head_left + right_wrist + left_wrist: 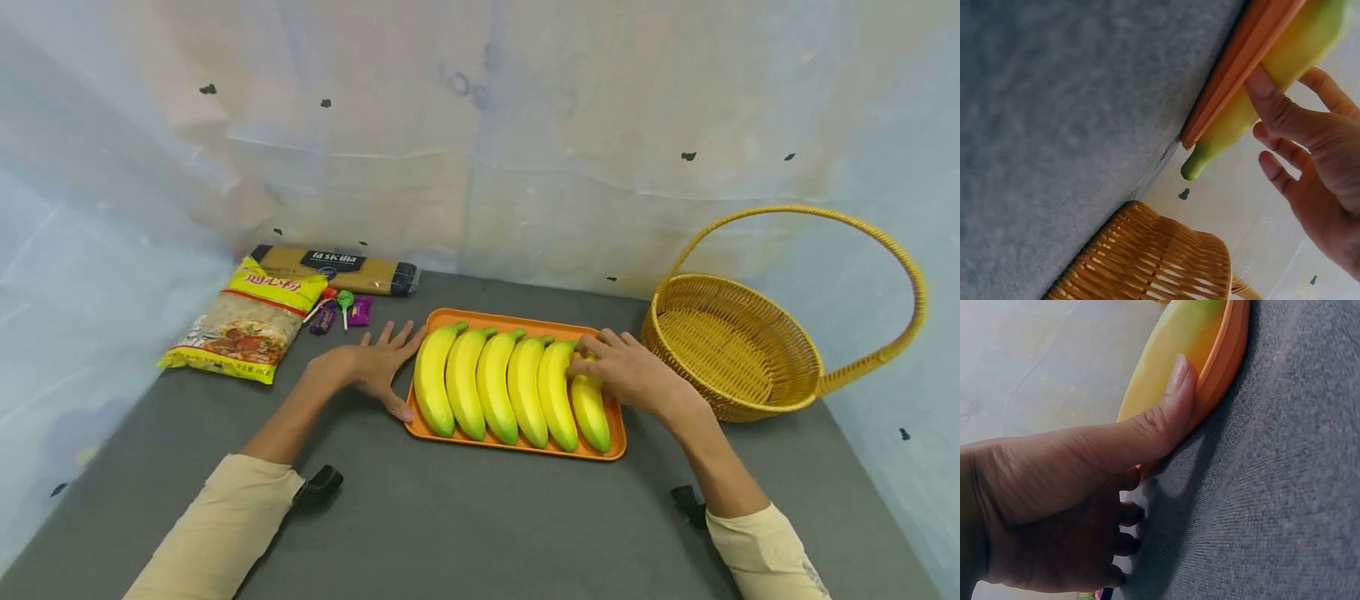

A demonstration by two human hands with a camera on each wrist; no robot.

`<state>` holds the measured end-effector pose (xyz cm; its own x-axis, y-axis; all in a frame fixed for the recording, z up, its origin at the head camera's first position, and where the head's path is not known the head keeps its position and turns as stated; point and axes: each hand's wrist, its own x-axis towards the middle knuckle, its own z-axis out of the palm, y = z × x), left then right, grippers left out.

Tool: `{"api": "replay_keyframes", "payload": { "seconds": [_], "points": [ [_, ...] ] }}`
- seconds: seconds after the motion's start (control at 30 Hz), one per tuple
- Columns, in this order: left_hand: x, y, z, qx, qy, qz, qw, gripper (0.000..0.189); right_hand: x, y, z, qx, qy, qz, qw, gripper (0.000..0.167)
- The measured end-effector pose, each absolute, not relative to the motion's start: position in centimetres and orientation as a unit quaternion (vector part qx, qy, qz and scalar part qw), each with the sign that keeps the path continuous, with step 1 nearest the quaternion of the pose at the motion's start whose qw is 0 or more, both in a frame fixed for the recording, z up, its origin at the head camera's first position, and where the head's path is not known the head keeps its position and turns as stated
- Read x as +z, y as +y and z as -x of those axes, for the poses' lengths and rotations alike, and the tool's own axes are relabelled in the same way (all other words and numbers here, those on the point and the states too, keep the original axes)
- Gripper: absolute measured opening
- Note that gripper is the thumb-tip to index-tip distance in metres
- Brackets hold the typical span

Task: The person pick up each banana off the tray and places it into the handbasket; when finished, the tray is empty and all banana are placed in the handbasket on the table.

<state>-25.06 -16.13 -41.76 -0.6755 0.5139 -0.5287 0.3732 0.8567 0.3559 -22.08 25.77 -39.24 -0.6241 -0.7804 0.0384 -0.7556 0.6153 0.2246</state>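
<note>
On an orange tray (517,445) lies a row of several yellow bananas (491,387) with green tips. My left hand (375,367) is at the tray's left end, fingers spread; its thumb (1172,400) touches the tray's rim beside the leftmost banana (1163,362). At the other end, my right hand (626,371) reaches over the rightmost banana (591,414) and grips it, covering its upper part. From the right wrist, the thumb (1275,103) lies against one side of that banana (1232,122), with the index finger curled over the far side.
A wicker basket (806,350) with a tall handle stands right of the tray. Left of it are a yellow food bag (247,325), a pasta pack (337,268), lollipops (344,300) and purple-wrapped sweets (360,311). Pale sheeting surrounds the grey table (480,525).
</note>
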Motion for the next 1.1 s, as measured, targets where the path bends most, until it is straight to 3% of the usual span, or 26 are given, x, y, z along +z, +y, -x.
{"api": "replay_keyframes", "payload": {
  "seconds": [0.2,0.33,0.47,0.63,0.83,0.93,1.1],
  "points": [
    [-42.7,-17.6,25.9,0.102,0.912,-0.235,0.32,0.158,-37.8,25.7,22.2,-0.07,-0.894,-0.426,0.122,0.046],
    [-39.6,-16.9,24.6,0.081,0.913,-0.228,0.328,0.148,-35.1,26.5,22.1,-0.033,-0.907,-0.396,0.138,0.053],
    [-39.4,-15.8,24.3,0.054,0.914,-0.214,0.339,0.148,-32.1,29.1,22.3,-0.015,-0.925,-0.345,0.16,0.056],
    [-41.1,-14.8,24.4,0.056,0.911,-0.212,0.348,0.156,-29.9,34.3,23.8,0.05,-0.953,-0.263,0.142,0.052],
    [-43.2,-14.8,24.8,0.071,0.909,-0.22,0.346,0.159,-31.3,40.1,25.9,0.06,-0.983,-0.148,0.09,0.048],
    [-42.0,-14.6,24.4,0.075,0.912,-0.215,0.342,0.155,-32.9,41.6,27.0,0.061,-0.991,-0.107,0.056,0.051],
    [-40.1,-14.3,24.2,0.069,0.915,-0.219,0.332,0.148,-35.1,42.9,28.4,0.059,-0.993,-0.075,0.063,0.051]
  ]
}}
